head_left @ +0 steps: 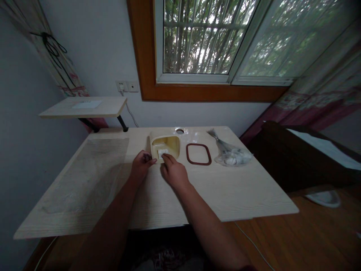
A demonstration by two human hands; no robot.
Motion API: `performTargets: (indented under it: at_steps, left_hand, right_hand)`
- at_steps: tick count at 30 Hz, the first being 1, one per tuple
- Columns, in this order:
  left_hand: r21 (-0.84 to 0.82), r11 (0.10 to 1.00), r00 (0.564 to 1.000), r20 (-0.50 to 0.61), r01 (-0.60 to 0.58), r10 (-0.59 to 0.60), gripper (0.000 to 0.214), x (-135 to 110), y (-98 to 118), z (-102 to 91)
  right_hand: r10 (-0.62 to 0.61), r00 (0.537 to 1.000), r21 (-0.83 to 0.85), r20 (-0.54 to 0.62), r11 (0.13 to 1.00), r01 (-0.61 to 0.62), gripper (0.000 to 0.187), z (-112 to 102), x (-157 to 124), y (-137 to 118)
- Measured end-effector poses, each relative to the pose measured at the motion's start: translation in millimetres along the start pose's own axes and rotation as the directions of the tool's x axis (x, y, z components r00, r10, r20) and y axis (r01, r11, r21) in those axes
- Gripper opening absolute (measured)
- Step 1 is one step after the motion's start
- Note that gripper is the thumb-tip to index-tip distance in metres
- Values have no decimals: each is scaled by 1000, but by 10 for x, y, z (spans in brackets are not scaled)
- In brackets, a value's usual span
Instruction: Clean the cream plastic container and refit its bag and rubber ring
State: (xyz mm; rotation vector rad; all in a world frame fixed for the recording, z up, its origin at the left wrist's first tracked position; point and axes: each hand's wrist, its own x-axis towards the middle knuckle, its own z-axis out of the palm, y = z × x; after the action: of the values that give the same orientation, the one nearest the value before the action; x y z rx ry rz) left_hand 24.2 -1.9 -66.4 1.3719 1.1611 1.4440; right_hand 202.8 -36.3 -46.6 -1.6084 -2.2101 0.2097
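A cream plastic box (175,145) with rounded corners stands on the table, its hollow inside facing me. My left hand (140,165) is at the box's lower left corner, thumb along the rim and fingers curled round the side. Inside the box, near the lower rim, is a small white square piece (161,151). My right hand (175,171) reaches over that rim with its fingers together on the white piece; the fingertips are partly hidden. Just right of the box lies a reddish-brown rounded-square frame (210,155).
A knotted clear plastic bag (234,156) with whitish contents lies at the table's right. Towards the back is a round hole (179,131) in the tabletop (242,195). A raised shelf (104,107) stands back left, above a clear sheet (76,180).
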Motion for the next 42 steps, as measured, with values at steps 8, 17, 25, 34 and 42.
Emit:
performTargets:
  at_steps: [8, 17, 25, 34, 42]
  left_hand:
    - [-3, 1000, 1000, -13, 13, -13, 31, -10, 13, -4]
    - [25, 999, 1000, 5, 21, -21, 28, -18, 19, -8]
    - [73, 997, 1000, 11, -1, 0, 28, -14, -8, -8]
    - [286, 951, 993, 36, -117, 112, 34, 6, 64, 39]
    - [302, 942, 987, 110, -148, 119, 37, -25, 23, 79]
  right_hand:
    - [25, 999, 3, -21, 1000, -25, 50, -19, 10, 23]
    - [-34, 999, 21, 23, 999, 33, 50, 10, 14, -45]
    - [-8, 1000, -8, 3, 1000, 8, 45, -2, 22, 31]
    - [42, 999, -120, 30, 992, -38, 48, -59, -19, -115]
    - [42, 997, -179, 72, 983, -28, 32, -221, 95, -294]
